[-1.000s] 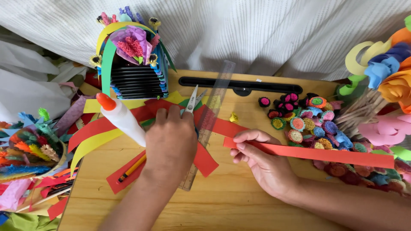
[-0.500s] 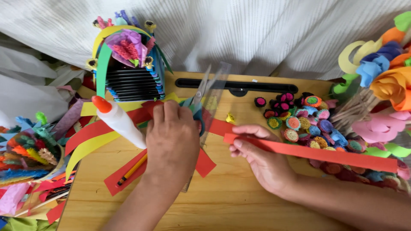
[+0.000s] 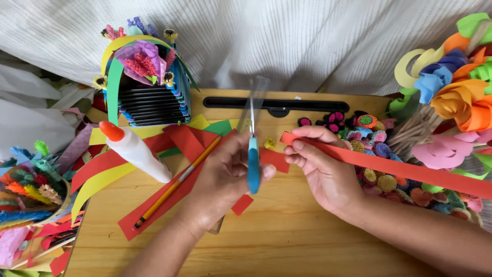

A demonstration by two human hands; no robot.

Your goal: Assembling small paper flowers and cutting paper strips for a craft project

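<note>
My left hand [image 3: 223, 182] grips blue-handled scissors [image 3: 252, 154] held upright, blades pointing away from me, over the wooden board [image 3: 302, 236]. My right hand [image 3: 323, 166] pinches the left end of a long red paper strip [image 3: 389, 166] that runs off to the right. The strip's end sits a little right of the scissor blades. A clear plastic ruler [image 3: 259, 95] lies under the scissors, partly hidden by my left hand.
A white glue bottle with an orange cap [image 3: 134, 150], a yellow pencil [image 3: 177, 182] and red and yellow paper sheets [image 3: 102, 177] lie at left. A paper stack holder with paper flowers [image 3: 146, 84] stands behind. Small quilled coils [image 3: 366, 136] and large paper flowers [image 3: 456, 97] crowd the right.
My left hand lifted off the ruler and red paper and now holds the scissors up. My right hand kept hold of the red strip, shifting it slightly up.
</note>
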